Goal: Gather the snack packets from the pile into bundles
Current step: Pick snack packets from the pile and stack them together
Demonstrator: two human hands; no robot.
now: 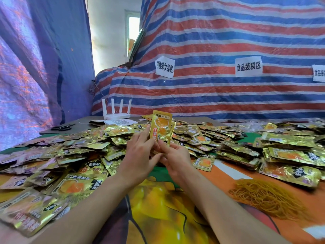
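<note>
Striped red-and-blue tarp [228,41] hangs behind the desk [228,175], which is buried under a wide pile [88,147] of gold foil snack packets. Just above the near edge of that pile the person holds a few held packets [161,127] upright. The left hand [140,155] has its fingers laid up along their left side, and the right hand [175,157] pinches their bottom edge.

From where I stand the grip looks low. Only the bottom ends are caught, the tops stand free, and one packet at the back already peeks out to the right. Foil like that is slippery, so I'd guess the set could fan apart or shed a packet back into the pile when another is added.

The rubber bands [267,198] lie in a tangled heap well off to the right. Reaching them leaves one hand to hold everything, and a tug at that tangle may bring up several bands at once.
</note>
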